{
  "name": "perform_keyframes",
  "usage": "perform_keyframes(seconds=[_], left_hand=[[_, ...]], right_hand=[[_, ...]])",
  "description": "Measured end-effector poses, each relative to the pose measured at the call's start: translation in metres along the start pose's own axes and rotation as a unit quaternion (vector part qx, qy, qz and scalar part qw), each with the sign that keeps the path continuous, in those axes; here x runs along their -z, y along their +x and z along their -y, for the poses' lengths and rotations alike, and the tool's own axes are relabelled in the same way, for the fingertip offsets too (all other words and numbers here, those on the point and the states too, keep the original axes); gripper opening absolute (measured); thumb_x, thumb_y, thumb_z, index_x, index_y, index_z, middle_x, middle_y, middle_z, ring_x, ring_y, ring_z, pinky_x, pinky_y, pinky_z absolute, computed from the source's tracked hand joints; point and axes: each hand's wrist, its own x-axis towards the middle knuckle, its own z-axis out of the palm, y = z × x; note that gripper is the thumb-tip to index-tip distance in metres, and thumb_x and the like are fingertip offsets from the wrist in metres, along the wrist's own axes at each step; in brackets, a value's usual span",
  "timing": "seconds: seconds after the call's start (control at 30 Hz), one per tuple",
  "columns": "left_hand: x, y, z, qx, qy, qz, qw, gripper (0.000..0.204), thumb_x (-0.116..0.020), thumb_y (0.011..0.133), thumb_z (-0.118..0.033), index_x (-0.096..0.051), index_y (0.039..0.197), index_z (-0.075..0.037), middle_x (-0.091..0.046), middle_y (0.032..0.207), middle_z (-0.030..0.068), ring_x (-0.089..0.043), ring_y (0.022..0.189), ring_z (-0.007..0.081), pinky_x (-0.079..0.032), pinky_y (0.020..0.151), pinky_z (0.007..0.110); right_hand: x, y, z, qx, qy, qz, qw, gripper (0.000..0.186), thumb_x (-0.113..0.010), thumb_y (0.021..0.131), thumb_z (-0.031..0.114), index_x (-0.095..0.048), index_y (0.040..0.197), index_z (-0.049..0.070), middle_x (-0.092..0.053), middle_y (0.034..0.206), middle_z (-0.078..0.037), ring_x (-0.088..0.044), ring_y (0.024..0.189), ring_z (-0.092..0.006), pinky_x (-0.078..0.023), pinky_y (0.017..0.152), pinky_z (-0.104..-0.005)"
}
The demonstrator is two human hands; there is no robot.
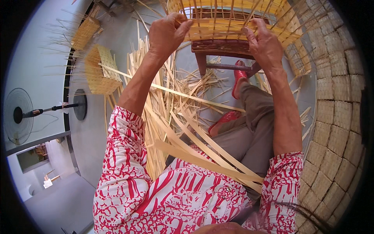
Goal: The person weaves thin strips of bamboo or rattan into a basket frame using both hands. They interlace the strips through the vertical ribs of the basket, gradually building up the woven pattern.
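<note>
A partly woven bamboo basket with upright stakes rests on a dark red wooden stool at the top of the view. My left hand is closed on the basket's left end, thumb and fingers pinching the yellow woven strips. At the right part of the same wall, my right hand pinches the strips between thumb and fingers. Several loose pale bamboo strips lie across my lap. The basket's far side is partly cut off by the upper edge.
A heap of bamboo strips covers the floor on my left, with scraps beside the stool. More unfinished baskets stand at the left. Stacked woven pieces line the right side. A standing fan is at far left.
</note>
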Motion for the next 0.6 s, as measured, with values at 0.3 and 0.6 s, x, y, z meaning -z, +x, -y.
perform_keyframes(seconds=[0.3,0.6], left_hand=[[0.010,-0.001,0.016,0.014,-0.148,0.085,0.985,0.018,-0.067,0.094,-0.021,-0.073,0.096,-0.004,-0.073,0.071,0.0081,-0.073,0.061,0.0135,-0.057,0.057,0.026],[0.005,-0.009,0.030,-0.086,0.022,0.005,0.996,0.022,-0.063,0.095,-0.025,-0.065,0.116,-0.020,-0.069,0.068,0.0088,-0.068,0.061,0.0293,-0.054,0.055,0.039]], right_hand=[[-0.006,-0.003,-0.013,0.053,0.001,-0.043,0.998,0.018,-0.057,0.100,0.036,-0.060,0.105,0.018,-0.071,0.079,-0.013,-0.069,0.077,-0.0391,-0.053,0.061,-0.0507],[-0.005,-0.002,-0.014,0.048,0.013,-0.037,0.998,0.016,-0.056,0.100,0.033,-0.060,0.103,0.017,-0.069,0.076,-0.014,-0.068,0.075,-0.0398,-0.052,0.060,-0.0504]])
